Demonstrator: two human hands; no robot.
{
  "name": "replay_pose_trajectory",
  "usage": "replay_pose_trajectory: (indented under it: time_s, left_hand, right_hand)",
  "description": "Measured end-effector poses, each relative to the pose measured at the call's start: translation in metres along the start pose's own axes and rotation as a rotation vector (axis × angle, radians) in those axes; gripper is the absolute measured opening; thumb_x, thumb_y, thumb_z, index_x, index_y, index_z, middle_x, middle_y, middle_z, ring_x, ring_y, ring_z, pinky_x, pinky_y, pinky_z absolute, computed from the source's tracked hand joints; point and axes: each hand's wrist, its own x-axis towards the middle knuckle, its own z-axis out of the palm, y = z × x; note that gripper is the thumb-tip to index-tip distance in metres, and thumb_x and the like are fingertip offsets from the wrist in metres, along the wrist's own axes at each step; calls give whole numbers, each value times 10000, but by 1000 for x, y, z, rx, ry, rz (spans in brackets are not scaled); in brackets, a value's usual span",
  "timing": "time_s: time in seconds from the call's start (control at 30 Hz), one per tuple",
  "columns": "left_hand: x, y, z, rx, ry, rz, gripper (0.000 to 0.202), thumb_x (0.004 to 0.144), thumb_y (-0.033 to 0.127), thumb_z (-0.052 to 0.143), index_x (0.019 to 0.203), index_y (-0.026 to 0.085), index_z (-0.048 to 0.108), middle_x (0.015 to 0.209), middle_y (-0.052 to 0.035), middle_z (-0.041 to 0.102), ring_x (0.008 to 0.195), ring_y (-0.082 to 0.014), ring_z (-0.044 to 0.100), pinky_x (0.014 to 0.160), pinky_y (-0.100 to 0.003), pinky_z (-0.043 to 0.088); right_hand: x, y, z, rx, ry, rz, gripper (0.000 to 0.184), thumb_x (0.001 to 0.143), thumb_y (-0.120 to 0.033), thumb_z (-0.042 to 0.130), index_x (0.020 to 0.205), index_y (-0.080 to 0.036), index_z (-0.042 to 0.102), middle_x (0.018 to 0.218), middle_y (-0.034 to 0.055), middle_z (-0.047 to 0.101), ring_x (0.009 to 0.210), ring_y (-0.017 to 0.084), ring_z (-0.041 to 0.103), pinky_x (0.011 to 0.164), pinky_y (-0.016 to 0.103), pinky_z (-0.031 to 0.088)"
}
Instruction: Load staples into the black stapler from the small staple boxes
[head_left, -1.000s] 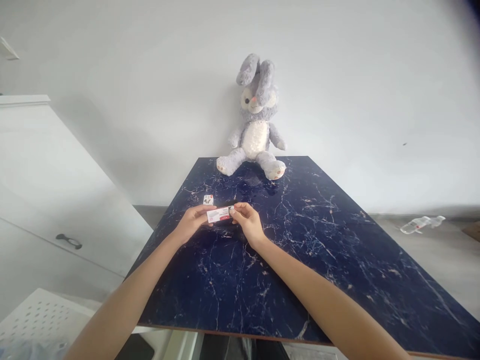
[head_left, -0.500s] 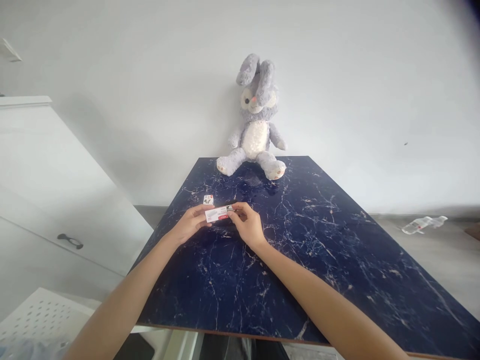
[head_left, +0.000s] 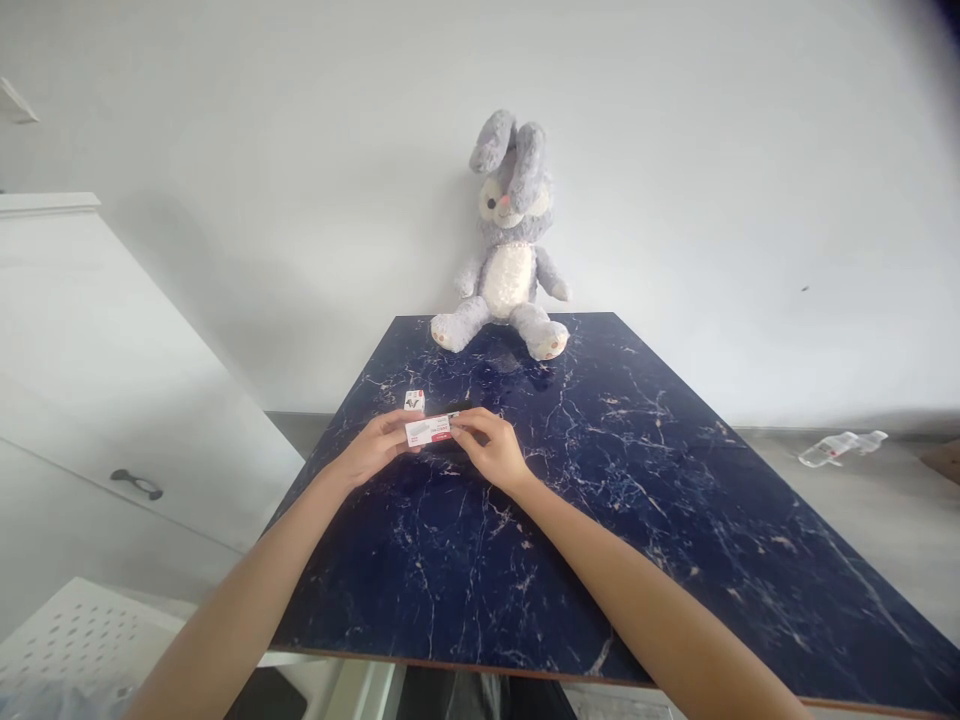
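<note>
Left hand (head_left: 373,448) and right hand (head_left: 493,447) each pinch an end of the white-and-red box (head_left: 427,432); uneven squeeze could dent it or pop it loose.

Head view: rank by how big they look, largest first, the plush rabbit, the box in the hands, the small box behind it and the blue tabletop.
1. Blue tabletop
2. Plush rabbit
3. Held box, partly covered
4. Small box behind it
</note>
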Motion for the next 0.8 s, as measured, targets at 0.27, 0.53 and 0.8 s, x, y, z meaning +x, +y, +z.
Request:
replay_pose_trajectory:
  time_s: [0.27,0.53,0.8]
  left_hand:
    - [-2,-2,4,-32,-34,4,388,771,296,804,1145,223,727,1215,-102,695,1041,-244,674,895,-374,538]
    - [-9,5,19,164,-125,125,439,760,263,799,1189,234,710,1320,-119,642,1157,-305,630,967,-437,518]
    - [-10,8,29,231,-66,147,498,775,321,777,1253,243,660,1330,-114,634,1077,-294,665,908,-435,549]
  right_hand:
    - [8,12,-3,419,15,264,389,706,-431,813,963,-223,607,920,17,710,658,157,684,660,328,594]
    - [8,9,-6,349,-30,251,287,770,-439,754,982,-246,770,1024,36,758,928,220,710,915,397,559]
    - [7,3,-4,349,-89,202,334,794,-420,747,1075,-243,708,1098,55,744,1040,228,697,988,431,526]
